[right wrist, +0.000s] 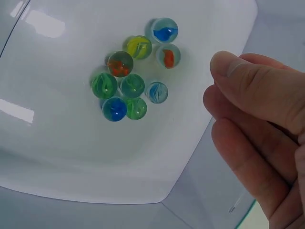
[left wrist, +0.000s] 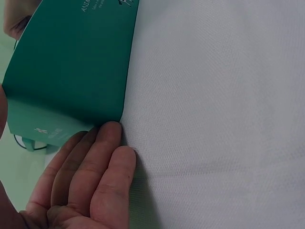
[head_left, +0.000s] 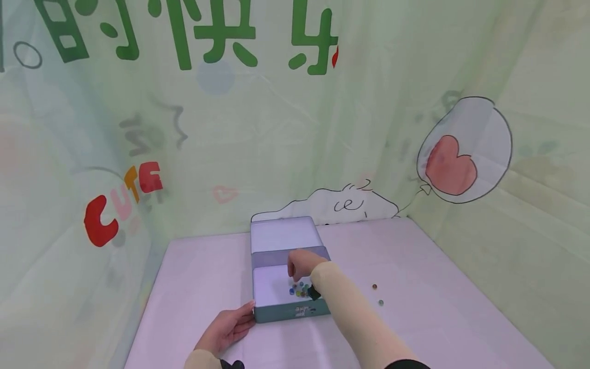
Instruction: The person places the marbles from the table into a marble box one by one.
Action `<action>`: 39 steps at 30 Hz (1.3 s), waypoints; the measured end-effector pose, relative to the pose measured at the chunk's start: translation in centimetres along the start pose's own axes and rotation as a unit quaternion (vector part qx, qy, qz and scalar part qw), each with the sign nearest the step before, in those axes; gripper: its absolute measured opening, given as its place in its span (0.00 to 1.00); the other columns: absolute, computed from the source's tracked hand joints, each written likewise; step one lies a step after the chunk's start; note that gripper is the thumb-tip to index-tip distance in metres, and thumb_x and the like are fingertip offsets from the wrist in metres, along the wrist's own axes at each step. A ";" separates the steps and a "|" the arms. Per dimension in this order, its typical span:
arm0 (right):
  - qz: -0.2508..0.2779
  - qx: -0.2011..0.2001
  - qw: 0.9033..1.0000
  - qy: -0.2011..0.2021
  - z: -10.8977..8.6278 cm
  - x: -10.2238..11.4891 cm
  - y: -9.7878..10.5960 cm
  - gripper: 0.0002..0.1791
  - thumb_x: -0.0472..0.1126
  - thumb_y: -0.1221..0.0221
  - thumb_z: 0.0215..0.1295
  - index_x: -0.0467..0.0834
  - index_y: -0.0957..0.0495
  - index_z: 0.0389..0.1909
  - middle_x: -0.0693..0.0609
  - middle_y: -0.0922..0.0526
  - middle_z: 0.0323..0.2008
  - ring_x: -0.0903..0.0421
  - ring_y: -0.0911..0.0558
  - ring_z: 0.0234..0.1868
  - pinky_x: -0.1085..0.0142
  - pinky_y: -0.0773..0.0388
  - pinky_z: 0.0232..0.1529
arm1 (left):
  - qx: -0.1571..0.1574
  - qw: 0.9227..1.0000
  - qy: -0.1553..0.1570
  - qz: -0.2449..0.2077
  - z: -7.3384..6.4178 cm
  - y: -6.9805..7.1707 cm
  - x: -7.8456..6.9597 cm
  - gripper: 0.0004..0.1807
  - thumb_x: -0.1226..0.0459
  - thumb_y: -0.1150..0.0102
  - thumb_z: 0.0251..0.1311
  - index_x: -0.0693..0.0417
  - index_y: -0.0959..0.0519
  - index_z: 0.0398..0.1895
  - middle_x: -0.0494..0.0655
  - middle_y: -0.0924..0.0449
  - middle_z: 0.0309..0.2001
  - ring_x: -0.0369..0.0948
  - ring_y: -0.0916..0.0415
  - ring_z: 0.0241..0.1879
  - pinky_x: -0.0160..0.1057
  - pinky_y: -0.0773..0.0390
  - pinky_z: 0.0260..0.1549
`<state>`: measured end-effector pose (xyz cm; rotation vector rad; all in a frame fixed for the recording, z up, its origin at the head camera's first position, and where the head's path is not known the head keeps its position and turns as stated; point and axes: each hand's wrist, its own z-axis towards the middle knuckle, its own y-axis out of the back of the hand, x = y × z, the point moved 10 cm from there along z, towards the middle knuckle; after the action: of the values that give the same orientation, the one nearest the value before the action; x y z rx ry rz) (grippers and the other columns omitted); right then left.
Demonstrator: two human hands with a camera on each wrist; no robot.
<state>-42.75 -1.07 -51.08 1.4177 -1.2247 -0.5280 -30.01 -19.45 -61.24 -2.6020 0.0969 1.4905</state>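
A green box (head_left: 272, 314) with a pale inside lies open on the table, its lid (head_left: 286, 234) tilted back at the far side. Glass marbles (right wrist: 132, 85), several of them with coloured swirls, cluster on its floor. My left hand (head_left: 229, 328) touches the near left corner of the box; its fingers (left wrist: 97, 162) lie nearly straight against the green wall in the left wrist view. Over the marbles hovers my right hand (head_left: 304, 263). Its thumb and fingers (right wrist: 248, 155) bend loosely close together in the right wrist view, with no marble visible between them.
Two loose marbles, a brown one (head_left: 375, 286) and a pale green one (head_left: 380, 303), lie on the table right of the box. The table (head_left: 193, 277) has a pale cloth, and printed curtains (head_left: 276, 128) stand behind and at both sides.
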 end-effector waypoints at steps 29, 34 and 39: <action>0.438 -0.254 0.854 -0.118 -16.5 -24.4 4.2 0.28 0.48 0.33 0.68 0.33 0.22 0.62 0.40 0.14 0.56 0.57 0.12 0.50 0.61 0.14 0.57 | 0.016 1.000 -0.001 -0.002 0.0 -0.4 0.3 0.45 0.48 0.37 0.69 0.83 0.37 0.68 0.77 0.30 0.66 0.62 0.25 0.66 0.59 0.26 0.68; 0.439 -0.249 0.853 -0.135 -18.1 -25.9 1.2 0.26 0.46 0.32 0.67 0.32 0.20 0.58 0.40 0.12 0.53 0.51 0.12 0.52 0.66 0.12 0.52 | 0.020 1.000 -0.001 0.001 -0.1 -0.7 0.4 0.45 0.48 0.38 0.70 0.83 0.38 0.68 0.77 0.32 0.67 0.62 0.27 0.67 0.58 0.26 0.68; 0.431 -0.238 0.854 -0.170 -19.6 -28.0 -3.0 0.22 0.45 0.29 0.63 0.34 0.16 0.52 0.43 0.10 0.47 0.54 0.12 0.46 0.70 0.12 0.45 | 0.043 0.999 -0.011 0.003 -0.3 -1.2 0.2 0.45 0.48 0.40 0.71 0.83 0.39 0.69 0.76 0.32 0.68 0.62 0.28 0.68 0.58 0.28 0.70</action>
<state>-34.92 31.73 -57.46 0.2712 -1.7067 -0.4004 -29.47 -18.32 -61.18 -2.5196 0.1619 1.4833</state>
